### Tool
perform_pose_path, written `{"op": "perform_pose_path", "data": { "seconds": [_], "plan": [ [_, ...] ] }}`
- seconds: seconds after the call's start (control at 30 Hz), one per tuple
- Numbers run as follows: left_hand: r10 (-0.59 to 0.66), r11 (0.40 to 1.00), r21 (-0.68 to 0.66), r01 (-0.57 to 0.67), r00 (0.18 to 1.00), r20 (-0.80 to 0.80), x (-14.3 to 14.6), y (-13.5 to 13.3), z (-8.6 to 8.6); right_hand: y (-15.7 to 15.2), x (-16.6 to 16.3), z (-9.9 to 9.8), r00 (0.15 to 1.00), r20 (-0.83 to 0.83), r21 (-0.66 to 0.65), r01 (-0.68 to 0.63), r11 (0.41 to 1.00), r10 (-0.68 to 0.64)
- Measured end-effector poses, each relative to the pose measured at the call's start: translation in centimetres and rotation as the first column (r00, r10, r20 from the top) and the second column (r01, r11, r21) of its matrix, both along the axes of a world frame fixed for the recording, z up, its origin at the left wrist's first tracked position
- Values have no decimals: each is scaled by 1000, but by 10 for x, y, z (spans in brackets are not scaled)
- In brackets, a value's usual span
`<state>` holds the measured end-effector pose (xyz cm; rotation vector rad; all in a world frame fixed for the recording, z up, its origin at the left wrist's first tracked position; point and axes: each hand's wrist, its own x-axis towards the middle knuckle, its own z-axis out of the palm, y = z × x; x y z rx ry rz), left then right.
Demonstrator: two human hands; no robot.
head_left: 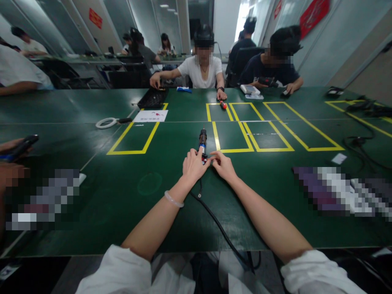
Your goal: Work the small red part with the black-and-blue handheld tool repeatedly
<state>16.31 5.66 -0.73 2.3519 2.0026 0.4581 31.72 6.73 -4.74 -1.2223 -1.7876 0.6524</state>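
Observation:
A slim corded power tool (202, 139) with a black front end and a blue and silver body lies on the green table, its tip pointing away from me. My left hand (193, 164) is closed over its rear part, pressing it down. Red and dark bits, perhaps wires, show at the tool's near end. Right there, the thumb and fingers of my right hand (223, 165) are pinched together; what they hold is too small to make out. From under my left hand a black cord (214, 218) runs toward the table's front edge, and a short lead with a ring terminal (199, 195) lies beside it.
Yellow tape rectangles (217, 136) mark the table. Further back are a red screwdriver-like tool (223, 105), a black basket (153, 98), a paper sheet (151, 116) and a white cable coil (106, 123). Co-workers sit opposite and at left. Black cables (358, 141) lie at right.

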Motion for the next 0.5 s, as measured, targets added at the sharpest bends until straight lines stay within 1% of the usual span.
{"op": "perform_pose_path", "data": {
  "seconds": [0.17,0.3,0.5],
  "plan": [
    [-18,1000,-13,18,1000,-25,-11,3,-2,3,2,-5,996,-78,-11,-49,999,48],
    [-25,999,-23,24,998,-63,-30,5,-1,5,4,-8,990,-123,-31,-76,997,71],
    [69,996,-47,-76,988,-136,-76,3,6,6,5,-9,988,-140,-59,-75,995,67]
  ]
}}
